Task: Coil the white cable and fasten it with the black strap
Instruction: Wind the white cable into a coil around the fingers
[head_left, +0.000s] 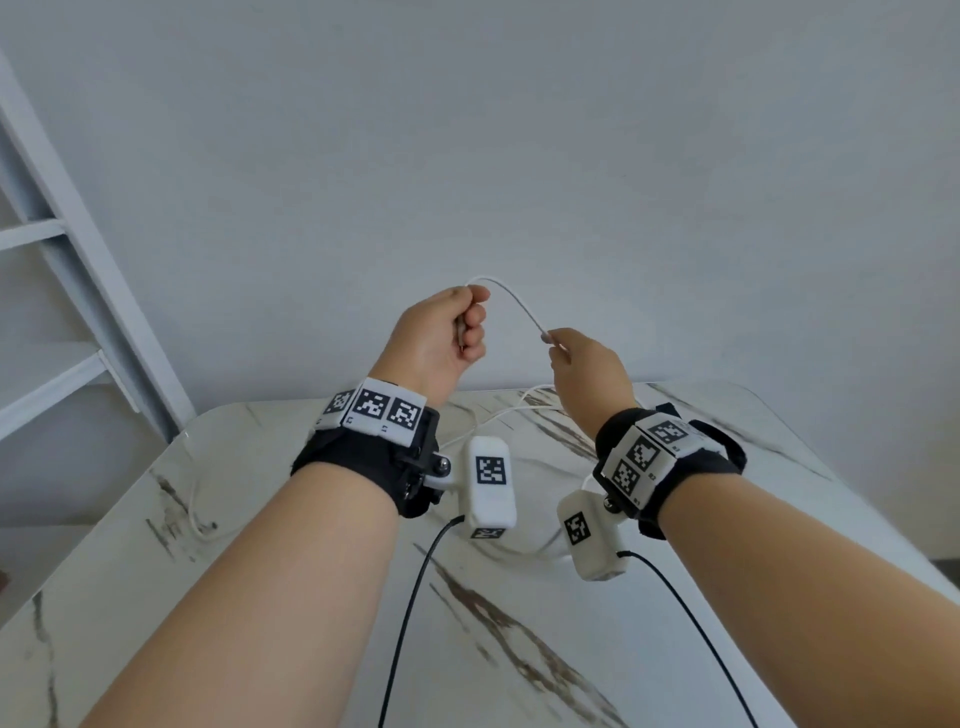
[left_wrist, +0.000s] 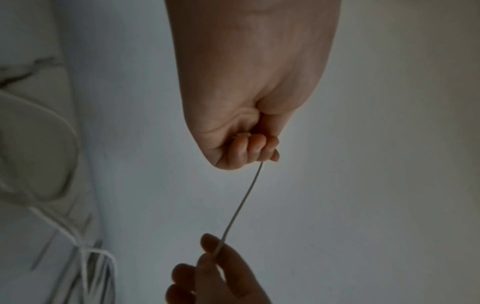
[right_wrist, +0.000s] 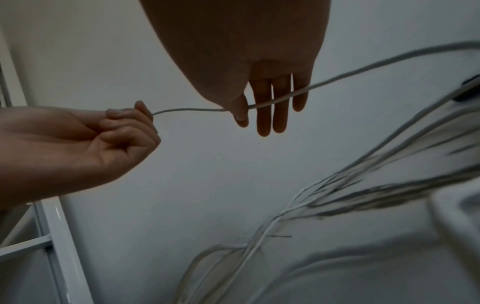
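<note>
The white cable (head_left: 511, 299) arcs in the air between my two raised hands, above the far end of the table. My left hand (head_left: 470, 322) is a fist that grips one end of it, seen close in the left wrist view (left_wrist: 246, 150). My right hand (head_left: 558, 348) pinches the cable between thumb and forefinger a short way along, with the other fingers (right_wrist: 272, 115) straight. From there the cable (right_wrist: 376, 65) runs down to loose loops (left_wrist: 67, 144) lying on the table. I cannot make out the black strap for certain; a dark item (right_wrist: 465, 96) shows blurred at the table's edge.
The marble-patterned table (head_left: 311, 597) reaches to a plain grey wall. A white ladder-like frame (head_left: 78, 249) leans at the left. More white cable (head_left: 195, 514) trails near the table's left edge. Black leads (head_left: 415, 597) hang from both wrist cameras.
</note>
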